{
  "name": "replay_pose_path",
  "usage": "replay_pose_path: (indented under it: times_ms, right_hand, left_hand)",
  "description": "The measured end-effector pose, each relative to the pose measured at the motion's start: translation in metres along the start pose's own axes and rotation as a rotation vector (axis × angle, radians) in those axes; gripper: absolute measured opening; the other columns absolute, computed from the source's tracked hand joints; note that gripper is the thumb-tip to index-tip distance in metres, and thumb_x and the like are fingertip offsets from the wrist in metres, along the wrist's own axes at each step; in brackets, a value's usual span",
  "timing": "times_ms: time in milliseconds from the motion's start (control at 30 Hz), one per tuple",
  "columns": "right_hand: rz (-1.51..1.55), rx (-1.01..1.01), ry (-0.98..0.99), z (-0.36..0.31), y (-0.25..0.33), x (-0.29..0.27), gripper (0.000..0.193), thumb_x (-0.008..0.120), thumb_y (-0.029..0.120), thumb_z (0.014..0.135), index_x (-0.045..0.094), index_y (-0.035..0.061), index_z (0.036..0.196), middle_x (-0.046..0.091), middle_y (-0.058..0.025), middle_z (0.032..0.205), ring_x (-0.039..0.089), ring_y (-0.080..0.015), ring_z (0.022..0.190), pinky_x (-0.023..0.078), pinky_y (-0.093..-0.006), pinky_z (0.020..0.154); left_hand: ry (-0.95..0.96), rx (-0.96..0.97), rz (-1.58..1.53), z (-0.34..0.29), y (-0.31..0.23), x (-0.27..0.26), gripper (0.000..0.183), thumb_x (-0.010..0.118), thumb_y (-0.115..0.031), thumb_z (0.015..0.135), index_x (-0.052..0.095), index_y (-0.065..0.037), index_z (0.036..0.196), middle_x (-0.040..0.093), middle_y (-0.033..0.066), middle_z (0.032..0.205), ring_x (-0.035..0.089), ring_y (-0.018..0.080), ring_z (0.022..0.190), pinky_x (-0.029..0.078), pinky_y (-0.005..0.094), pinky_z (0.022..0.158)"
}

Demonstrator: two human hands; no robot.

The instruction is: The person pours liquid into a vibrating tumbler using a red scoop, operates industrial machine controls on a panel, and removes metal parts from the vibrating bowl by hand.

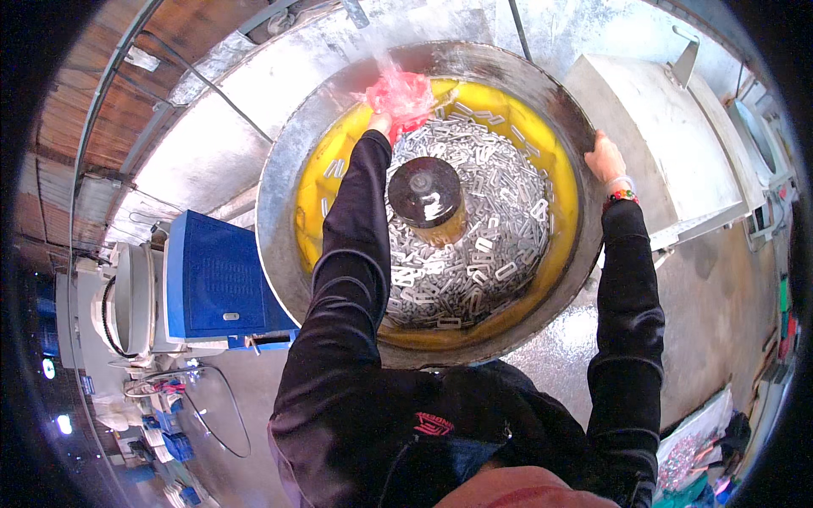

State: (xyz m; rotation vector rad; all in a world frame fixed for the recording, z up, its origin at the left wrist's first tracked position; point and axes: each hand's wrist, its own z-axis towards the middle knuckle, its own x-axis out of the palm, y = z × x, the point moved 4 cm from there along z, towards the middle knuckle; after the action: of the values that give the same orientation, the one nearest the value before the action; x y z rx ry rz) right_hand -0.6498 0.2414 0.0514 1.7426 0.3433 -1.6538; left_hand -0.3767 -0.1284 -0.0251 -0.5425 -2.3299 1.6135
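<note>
In front of me stands a large round metal tub [284, 182] with a yellow lining [563, 195]. Many small grey metal links [500, 245], oblong and loop-shaped, fill it around a dark central post [423, 190]. My left hand [381, 124] reaches across to the far left of the tub and is closed on a pinkish-red plastic container [398, 97]; glare and splashing water blur its exact shape. Water falls onto it from a pipe [356, 13] above. At the right, my right hand [605, 158], with a beaded bracelet at the wrist, grips the tub's rim.
A blue cabinet [224, 279] stands close on the left, beside a round pale machine [131, 296]. To the right is a large whitish metal box [660, 144]. A hose [233, 398] lies on the floor at lower left. A pale sheet with colourful bits [690, 449] lies at lower right.
</note>
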Motion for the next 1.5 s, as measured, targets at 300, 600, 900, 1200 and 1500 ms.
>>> replay_pose_path:
  times_ms: [300,600,900,1200,1500]
  right_hand:
    - [-0.002,-0.112,-0.034,0.014,-0.009,0.017,0.036,0.049,0.017,0.066,0.045,-0.0009,0.097,0.052,-0.0240,0.093,0.048,-0.0374,0.090,0.039,-0.0419,0.078]
    - [0.004,-0.111,-0.107,0.006,0.001,0.010,0.025,0.050,0.014,0.064,0.055,-0.0052,0.079,0.054,-0.0260,0.079,0.052,-0.0368,0.079,0.043,-0.0394,0.067]
    - [0.025,-0.129,-0.148,0.008,-0.014,0.007,0.024,0.051,0.014,0.063,0.054,-0.0040,0.079,0.054,-0.0251,0.079,0.052,-0.0381,0.078,0.042,-0.0406,0.066]
    - [0.142,-0.087,-0.097,-0.007,-0.001,-0.007,0.023,0.052,0.015,0.064,0.056,-0.0020,0.078,0.055,-0.0240,0.078,0.054,-0.0367,0.075,0.043,-0.0410,0.065]
    - [0.118,-0.049,-0.129,-0.007,-0.012,-0.007,0.021,0.051,0.014,0.064,0.058,-0.0020,0.075,0.056,-0.0226,0.078,0.055,-0.0343,0.075,0.045,-0.0395,0.066]
  left_hand:
    - [0.081,0.119,-0.264,0.025,0.024,-0.025,0.015,0.045,-0.018,0.077,0.053,-0.006,0.084,0.057,0.0073,0.067,0.054,0.0196,0.053,0.045,0.0318,0.044]
    - [0.150,0.366,0.271,-0.059,-0.005,-0.058,0.037,0.049,-0.018,0.078,0.042,-0.019,0.114,0.058,0.0119,0.088,0.058,0.0228,0.063,0.047,0.0340,0.048]
    - [-0.135,0.876,1.859,-0.118,-0.067,-0.052,0.058,0.055,-0.033,0.071,0.028,-0.033,0.122,0.057,0.0169,0.085,0.056,0.0328,0.077,0.044,0.0413,0.064]
    - [0.190,-0.152,0.080,-0.025,-0.012,-0.021,0.021,0.046,-0.020,0.082,0.041,-0.007,0.098,0.055,0.0117,0.077,0.053,0.0199,0.055,0.045,0.0288,0.043]
    - [0.158,-0.061,-0.114,-0.025,0.007,0.019,0.017,0.037,-0.010,0.083,0.044,-0.007,0.098,0.055,0.0113,0.084,0.054,0.0217,0.057,0.047,0.0303,0.043]
